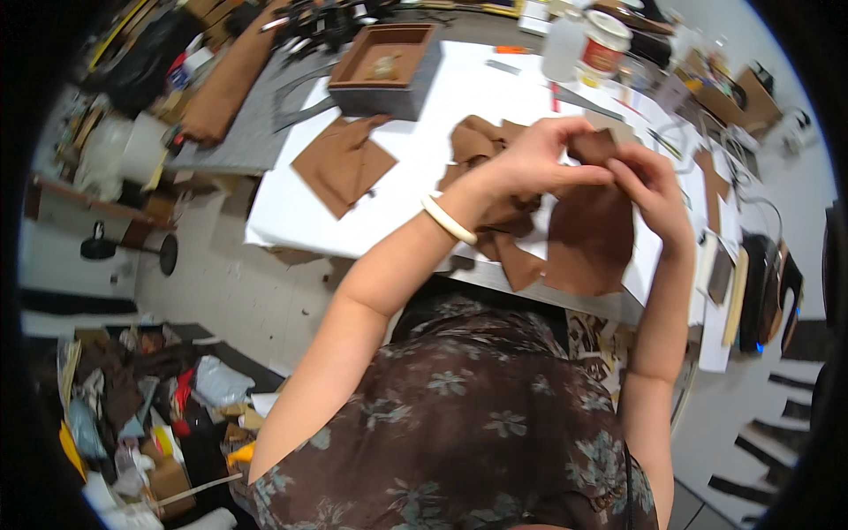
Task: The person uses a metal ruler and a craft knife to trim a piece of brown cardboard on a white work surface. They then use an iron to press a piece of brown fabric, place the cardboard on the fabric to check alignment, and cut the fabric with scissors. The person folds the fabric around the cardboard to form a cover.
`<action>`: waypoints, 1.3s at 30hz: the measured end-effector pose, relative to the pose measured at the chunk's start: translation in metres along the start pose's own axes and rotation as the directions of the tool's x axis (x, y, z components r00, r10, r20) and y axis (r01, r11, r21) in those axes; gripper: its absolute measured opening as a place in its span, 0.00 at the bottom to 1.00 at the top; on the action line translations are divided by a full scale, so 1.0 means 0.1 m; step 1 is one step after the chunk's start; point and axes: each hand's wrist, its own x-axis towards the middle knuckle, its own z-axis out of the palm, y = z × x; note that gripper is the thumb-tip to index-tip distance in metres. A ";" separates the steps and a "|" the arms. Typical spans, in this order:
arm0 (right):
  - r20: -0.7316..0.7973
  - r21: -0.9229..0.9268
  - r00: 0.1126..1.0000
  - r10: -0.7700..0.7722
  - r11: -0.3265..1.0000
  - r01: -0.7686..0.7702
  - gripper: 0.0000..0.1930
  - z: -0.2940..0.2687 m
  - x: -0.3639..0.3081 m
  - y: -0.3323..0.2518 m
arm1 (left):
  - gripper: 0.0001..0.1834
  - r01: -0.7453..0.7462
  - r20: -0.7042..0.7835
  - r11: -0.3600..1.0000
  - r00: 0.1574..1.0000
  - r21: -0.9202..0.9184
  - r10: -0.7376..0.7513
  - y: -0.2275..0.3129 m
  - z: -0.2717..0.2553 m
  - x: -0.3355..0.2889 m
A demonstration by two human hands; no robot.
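Observation:
Both hands are raised over the white-covered table point(274, 212), pinching a piece of brown leather-like material. My left hand point(549, 159), with a pale bangle point(449, 221) on its wrist, holds one side between thumb and fingers. My right hand point(652, 184) grips the other side. Between them the small brown leather piece point(594, 147) shows a folded upper edge. Below hangs or lies a larger brown panel point(590, 238); whether it is the same piece I cannot tell. Crumpled brown pieces point(477, 140) lie beside and partly behind my left forearm. Farther left rests a flat brown square point(343, 166).
A grey box with a brown tray top point(386, 71) stands at the back left, near a brown roll point(231, 84). A white tub point(604, 44) and a translucent bottle point(564, 46) stand at the back. Cables point(738, 150) run along the right. Scraps heap point(150, 415) at lower left.

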 end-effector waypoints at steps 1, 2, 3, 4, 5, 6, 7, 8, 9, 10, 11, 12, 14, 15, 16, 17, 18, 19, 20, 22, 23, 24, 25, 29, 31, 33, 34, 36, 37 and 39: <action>-0.008 0.089 0.999 -0.032 0.995 0.033 0.07 0.03 -0.02 -0.07 | 0.23 0.040 -0.050 0.999 0.998 -0.022 -0.041 0.13 0.02 -0.07; 0.078 0.178 0.997 -0.024 0.984 0.010 0.12 -0.03 -0.01 -0.06 | 0.19 0.075 -0.096 0.996 0.992 -0.052 -0.079 0.25 0.04 -0.15; 0.040 0.277 0.997 -0.060 0.960 0.047 0.18 0.10 0.01 -0.11 | 0.17 0.036 -0.171 0.999 0.985 -0.002 -0.036 0.38 0.05 -0.24; -0.013 0.361 0.996 -0.086 0.929 0.085 0.24 0.27 0.00 -0.18 | 0.16 -0.007 -0.227 0.999 0.974 0.043 0.017 0.51 0.03 -0.33; 0.035 0.311 0.994 -0.103 0.946 0.087 0.30 0.44 -0.02 -0.21 | 0.14 -0.047 -0.280 0.995 0.958 0.088 0.070 0.60 -0.03 -0.41; 0.083 0.258 0.990 -0.116 0.962 0.091 0.35 0.59 -0.03 -0.22 | 0.14 -0.059 -0.309 0.995 0.947 0.083 0.082 0.68 -0.11 -0.47; 0.091 0.153 0.992 -0.089 0.985 0.075 0.39 0.75 -0.02 -0.22 | 0.14 -0.068 -0.336 0.995 0.938 0.079 0.091 0.76 -0.22 -0.54; 0.180 0.065 0.983 0.031 0.997 -0.043 0.33 0.81 0.02 -0.14 | 0.14 -0.077 -0.362 0.994 0.927 0.074 0.099 0.83 -0.35 -0.63; 0.247 0.109 0.961 0.126 0.982 -0.157 0.29 0.89 0.09 -0.10 | 0.14 -0.024 -0.427 0.998 0.903 0.063 0.049 0.90 -0.55 -0.74; 0.315 0.139 0.924 0.217 0.952 -0.271 0.25 0.97 0.18 -0.11 | 0.14 0.024 -0.489 0.999 0.872 0.045 0.000 0.98 -0.79 -0.87; 0.330 0.173 0.918 0.220 0.942 -0.288 0.22 1.13 0.25 -0.16 | 0.15 0.056 -0.559 0.998 0.829 0.023 -0.034 1.11 -1.01 -1.06; 0.356 0.208 0.908 0.220 0.929 -0.307 0.19 1.24 0.32 -0.19 | 0.15 0.091 -0.632 0.996 0.772 0.000 -0.070 1.23 -1.18 -1.20; 0.379 0.116 0.912 0.156 0.970 -0.215 0.17 1.46 0.51 -0.17 | 0.16 0.137 -0.764 0.985 0.645 0.108 -0.006 1.29 -1.55 -1.53; 0.413 0.021 0.901 0.137 0.987 -0.159 0.17 1.61 0.64 -0.09 | 0.15 0.159 -0.815 0.982 0.580 0.097 -0.013 1.42 -1.62 -1.72; 0.440 -0.075 0.889 0.125 0.992 -0.102 0.17 1.75 0.78 -0.03 | 0.14 0.177 -0.856 0.981 0.517 0.081 -0.023 1.55 -1.65 -1.91; 0.457 -0.170 0.878 0.142 0.983 -0.070 0.17 1.89 0.92 0.00 | 0.14 0.154 -0.876 0.983 0.482 0.095 0.009 1.64 -1.67 -2.08; 0.486 -0.246 0.861 0.150 0.969 -0.030 0.16 2.07 1.06 0.02 | 0.14 0.146 -0.900 0.982 0.434 0.119 0.045 1.79 -1.66 -2.26; 0.464 -0.288 0.883 0.064 0.954 0.083 0.17 2.29 1.21 0.04 | 0.13 0.174 -0.913 0.973 0.401 0.152 0.071 1.92 -1.70 -2.48; 0.444 -0.333 0.896 -0.024 0.923 0.190 0.17 2.54 1.33 0.08 | 0.13 0.202 -0.924 0.962 0.370 0.182 0.097 2.03 -1.74 -2.65; 0.353 -0.255 0.884 -0.308 0.877 0.407 0.16 3.03 1.47 0.22 | 0.12 0.124 -0.926 0.976 0.358 0.177 0.123 2.18 -1.74 -2.80; 0.312 -0.285 0.821 -0.478 0.777 0.561 0.16 3.26 1.48 0.30 | 0.13 0.170 -0.933 0.967 0.339 0.189 0.123 2.25 -1.72 -2.85; 0.282 -0.315 0.718 -0.636 0.646 0.696 0.17 3.43 1.48 0.26 | 0.13 0.203 -0.937 0.962 0.334 0.183 0.108 2.30 -1.71 -2.91; 0.318 -0.318 0.737 -0.596 0.665 0.675 0.15 3.47 1.49 0.25 | 0.13 0.237 -0.939 0.955 0.332 0.176 0.090 2.34 -1.72 -2.93; 0.292 -0.192 0.874 -0.389 0.871 0.452 0.10 3.36 1.71 0.31 | 0.16 0.324 -0.916 0.933 0.401 0.159 0.016 2.22 -1.74 -2.75; 0.250 -0.062 0.952 -0.179 0.978 0.200 0.08 3.04 1.92 0.09 | 0.16 0.271 -0.876 0.957 0.481 0.105 -0.040 2.08 -1.70 -2.55; 0.154 0.196 0.982 -0.111 0.977 0.080 0.12 2.71 2.14 0.00 | 0.14 0.159 -0.828 0.986 0.558 0.050 -0.048 2.00 -1.66 -2.28; 0.110 0.208 0.984 -0.143 0.971 0.118 0.13 2.53 2.15 -0.25 | 0.12 0.136 -0.796 0.991 0.601 0.009 -0.075 2.00 -1.73 -2.27; 0.085 0.209 0.988 -0.131 0.972 0.111 0.15 2.17 2.22 -0.52 | 0.13 -0.012 -0.816 1.000 0.578 -0.021 -0.010 1.95 -1.80 -2.07; 0.082 0.191 0.982 -0.168 0.970 0.150 0.15 2.05 2.22 -0.61 | 0.14 -0.044 -0.816 0.998 0.578 -0.032 -0.001 1.91 -1.95 -2.05; 0.061 0.173 0.980 -0.190 0.969 0.177 0.16 1.89 2.18 -0.80 | 0.16 -0.107 -0.858 0.984 0.510 -0.141 -0.067 1.76 -2.15 -2.08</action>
